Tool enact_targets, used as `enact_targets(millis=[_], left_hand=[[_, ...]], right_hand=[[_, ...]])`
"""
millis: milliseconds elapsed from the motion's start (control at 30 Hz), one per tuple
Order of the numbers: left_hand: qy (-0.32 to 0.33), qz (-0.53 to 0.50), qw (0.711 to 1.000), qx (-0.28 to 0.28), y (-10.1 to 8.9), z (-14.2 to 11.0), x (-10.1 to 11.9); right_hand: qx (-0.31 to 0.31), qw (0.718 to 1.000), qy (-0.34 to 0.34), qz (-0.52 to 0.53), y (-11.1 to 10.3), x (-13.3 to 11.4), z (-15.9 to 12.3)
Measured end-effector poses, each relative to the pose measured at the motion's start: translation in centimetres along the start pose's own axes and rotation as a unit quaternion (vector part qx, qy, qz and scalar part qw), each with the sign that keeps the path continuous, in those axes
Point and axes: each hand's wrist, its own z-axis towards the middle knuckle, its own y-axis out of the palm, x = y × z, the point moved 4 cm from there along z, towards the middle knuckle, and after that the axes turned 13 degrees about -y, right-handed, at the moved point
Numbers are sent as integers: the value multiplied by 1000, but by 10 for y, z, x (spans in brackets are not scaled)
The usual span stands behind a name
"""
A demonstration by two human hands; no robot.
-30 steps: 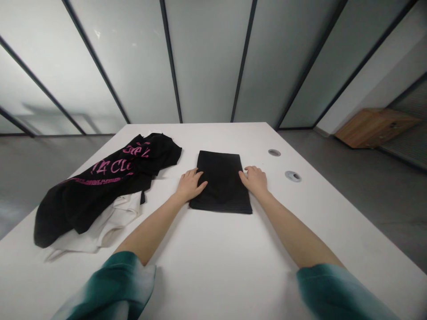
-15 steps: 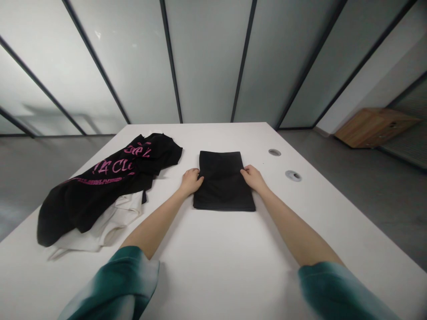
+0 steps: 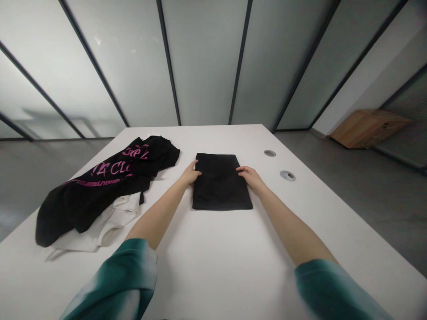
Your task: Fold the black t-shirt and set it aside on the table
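1. Folded black garment (image 3: 220, 183) lies flat mid-table, looking squarer than a second ago.
2. Left hand (image 3: 190, 174) and right hand (image 3: 250, 177) sit against its side edges, fingers loosely together, no pinch visible.
3. Crumpled pink-lettered black shirt (image 3: 100, 186) lies well left.

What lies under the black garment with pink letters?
A white garment shows beneath the black garment. Only its edges are visible; the rest is covered, so its shape cannot be seen.
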Motion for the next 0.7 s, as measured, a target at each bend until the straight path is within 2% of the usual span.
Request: enact_targets(millis=[133,233,433,567,700], left_hand=[[69,-23,997,16,-7,-5,-5],[62,-42,997,20,-13,-8,-8],[72,-133,988,-34,-18,-14,1],[69,-140,987,-37,-24,-9,26],[73,-139,986,-50,-30,2,79]], right_hand=[[26,999,17,35,-2,3,0],[24,996,43,78,-1,4,-1],[1,996,22,90,-2,0,1],[9,996,-2,87,-7,-11,18],[41,993,-20,104,-17,-39,62]])
